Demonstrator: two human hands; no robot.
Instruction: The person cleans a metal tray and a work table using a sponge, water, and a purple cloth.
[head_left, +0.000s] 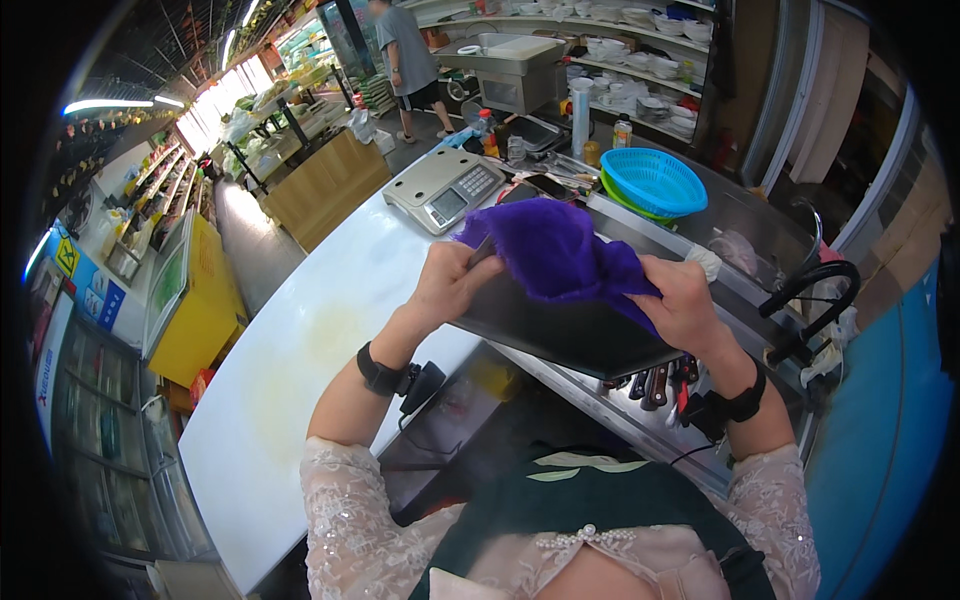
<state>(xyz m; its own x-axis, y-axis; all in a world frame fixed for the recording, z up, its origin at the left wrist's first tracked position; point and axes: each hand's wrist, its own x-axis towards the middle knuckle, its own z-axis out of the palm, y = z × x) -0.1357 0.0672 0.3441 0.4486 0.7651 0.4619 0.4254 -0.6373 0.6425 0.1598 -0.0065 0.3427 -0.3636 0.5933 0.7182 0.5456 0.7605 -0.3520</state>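
A dark, flat tray-like panel (555, 334) is held up at a tilt before me, over the gap beside the white table. My left hand (450, 281) grips it by its left edge, thumb on top. Draped across its upper part is a bunched purple cloth (551, 244), which hides the far edge. The cloth's right end is pinched in my right hand (682, 300); whether those fingers also hold the panel cannot be seen. Black straps with small devices sit on both wrists.
Beyond the cloth, a digital scale (446, 187) stands on the white table (330, 352). Blue and green plastic baskets (652, 184) rest on the metal counter. A black faucet (825, 300) curves at right; several knife handles (656, 386) show below the panel. Farther off, a person (409, 60) stands.
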